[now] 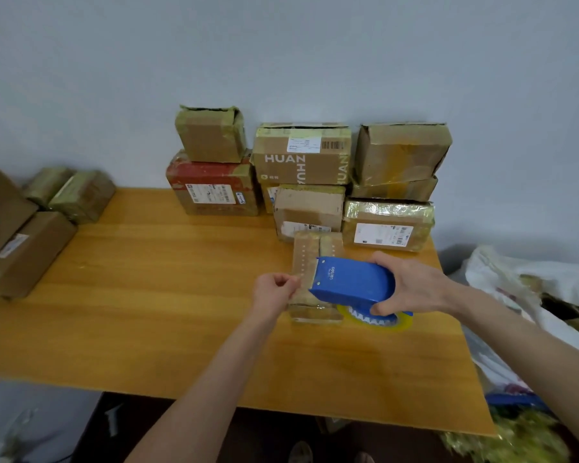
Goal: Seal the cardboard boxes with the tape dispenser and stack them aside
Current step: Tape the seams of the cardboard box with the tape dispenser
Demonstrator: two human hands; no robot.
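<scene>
Right hand (pixel 411 285) grips the blue dispenser (pixel 351 284) over a small box (pixel 315 312); left hand (pixel 274 290) pinches the tape (pixel 302 283) (fingers curled). Both forearms reach across the wooden worktop (pixel 147 279); boxes (pixel 301 168) are stacked against the grey wall

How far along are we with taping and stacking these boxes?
Done, apparently: taped boxes stacked against the wall. In hand: the small box on the table, with the right hand gripping the tape dispenser over it and the left hand pinching the tape end. Left: finish this seal, stack it aside; whether the boxes at the left need tape I cannot tell.
</scene>
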